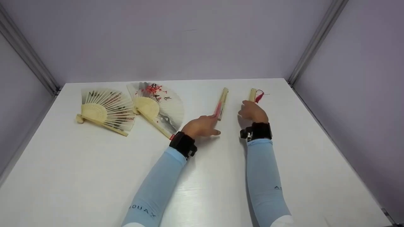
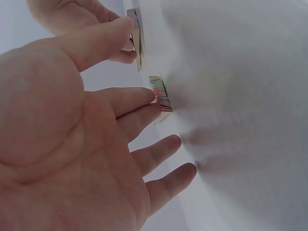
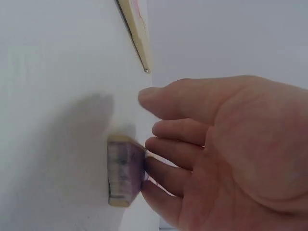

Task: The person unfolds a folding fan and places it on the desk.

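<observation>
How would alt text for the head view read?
A person's left hand is at a folded fan, the right hand at a red-tasselled folded fan, on a white table. Farther left lie a ribbed open fan and a blossom-painted open fan.

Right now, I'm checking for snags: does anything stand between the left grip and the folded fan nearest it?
Nothing visible does. The left grip has its fingertips at the near end of the folded fan, apparently touching it. The open fan with red blossoms lies off to the left, not between them.
</observation>
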Action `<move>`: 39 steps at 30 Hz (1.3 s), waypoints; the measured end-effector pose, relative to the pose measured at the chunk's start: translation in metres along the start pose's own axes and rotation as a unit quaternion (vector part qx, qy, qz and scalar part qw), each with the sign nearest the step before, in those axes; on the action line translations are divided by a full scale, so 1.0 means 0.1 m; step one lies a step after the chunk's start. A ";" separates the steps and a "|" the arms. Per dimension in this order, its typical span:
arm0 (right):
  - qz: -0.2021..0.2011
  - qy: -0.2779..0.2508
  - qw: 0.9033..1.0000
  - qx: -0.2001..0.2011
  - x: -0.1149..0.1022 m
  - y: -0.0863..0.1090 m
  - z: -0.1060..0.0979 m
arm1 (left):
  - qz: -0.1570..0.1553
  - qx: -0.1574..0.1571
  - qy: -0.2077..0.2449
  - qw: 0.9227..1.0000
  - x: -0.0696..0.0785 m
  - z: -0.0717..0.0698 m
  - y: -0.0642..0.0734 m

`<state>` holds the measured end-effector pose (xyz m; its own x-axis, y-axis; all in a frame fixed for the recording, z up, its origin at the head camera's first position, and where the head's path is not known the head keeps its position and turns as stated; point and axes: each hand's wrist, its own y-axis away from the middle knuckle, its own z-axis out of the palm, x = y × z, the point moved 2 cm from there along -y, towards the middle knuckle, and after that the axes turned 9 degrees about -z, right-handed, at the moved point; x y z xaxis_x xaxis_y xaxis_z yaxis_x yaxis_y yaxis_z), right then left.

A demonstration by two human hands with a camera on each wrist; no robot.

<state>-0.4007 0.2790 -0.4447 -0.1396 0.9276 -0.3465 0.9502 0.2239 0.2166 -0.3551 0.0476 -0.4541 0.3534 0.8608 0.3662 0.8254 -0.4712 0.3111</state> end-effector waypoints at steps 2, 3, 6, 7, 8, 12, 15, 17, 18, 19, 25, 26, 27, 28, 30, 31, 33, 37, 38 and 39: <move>-0.030 0.016 0.999 0.004 -0.11 -0.03 0.02 | -0.004 -0.010 -0.011 1.000 -0.02 -0.02 0.02; -0.033 -0.020 0.999 0.019 -0.17 -0.05 0.03 | -0.006 -0.015 -0.016 1.000 -0.02 -0.03 0.04; -0.095 -0.004 0.995 0.013 -0.38 -0.14 0.10 | -0.008 -0.037 -0.029 0.999 -0.04 -0.06 0.08; -0.112 0.010 0.994 0.008 -0.44 -0.17 0.13 | -0.008 -0.044 -0.032 0.998 -0.04 -0.07 0.10; -0.126 0.022 0.992 0.005 -0.50 -0.19 0.16 | -0.008 -0.049 -0.032 0.998 -0.05 -0.08 0.11; -0.164 0.076 0.983 0.027 -0.67 -0.27 0.24 | -0.024 -0.030 -0.024 0.999 -0.08 -0.14 0.15; -0.176 0.084 0.978 0.067 -0.75 -0.30 0.26 | -0.048 0.035 0.007 0.998 -0.10 -0.18 0.16; -0.179 0.078 0.977 0.083 -0.79 -0.32 0.27 | -0.065 0.073 0.036 0.995 -0.12 -0.18 0.15; -0.182 0.074 0.977 0.082 -0.81 -0.33 0.28 | -0.070 0.090 0.042 0.993 -0.12 -0.18 0.15; -0.188 0.073 0.976 0.079 -0.83 -0.33 0.29 | -0.075 0.101 0.047 0.991 -0.12 -0.18 0.14; -0.230 0.078 0.968 0.058 -0.91 -0.33 0.32 | -0.096 0.098 0.073 0.988 -0.16 -0.15 0.05; -0.236 0.079 0.967 0.061 -0.92 -0.32 0.32 | -0.096 0.101 0.080 0.987 -0.22 -0.11 -0.06; -0.242 0.080 0.965 0.064 -0.93 -0.31 0.31 | -0.093 0.107 0.091 0.986 -0.29 -0.07 -0.18; -0.249 0.078 0.963 0.066 -0.94 -0.30 0.29 | -0.087 0.115 0.096 0.985 -0.36 -0.03 -0.30; -0.272 0.074 0.957 0.068 -0.97 -0.28 0.26 | -0.078 0.139 0.100 0.982 -0.51 0.03 -0.52; -0.281 0.065 0.955 0.067 -0.97 -0.27 0.24 | -0.069 0.156 0.104 0.980 -0.59 0.06 -0.62; -0.297 0.042 0.952 0.056 -0.99 -0.24 0.20 | -0.073 0.160 0.109 0.978 -0.59 -0.01 -0.59; -0.305 -0.016 0.952 0.034 -1.00 -0.17 0.11 | -0.084 0.147 0.124 0.978 -0.36 -0.34 -0.06; -0.305 -0.028 0.951 0.032 -1.01 -0.15 0.09 | -0.088 0.139 0.131 0.977 -0.28 -0.44 0.11; -0.306 -0.040 0.951 0.033 -1.02 -0.13 0.07 | -0.081 0.146 0.144 0.976 -0.27 -0.49 0.19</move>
<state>-0.3974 0.1795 -0.4183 -0.6530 0.6033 -0.4578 0.7137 0.6925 -0.1054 -0.3703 0.0055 -0.4149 0.1050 0.8098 0.5772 0.9649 -0.2235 0.1380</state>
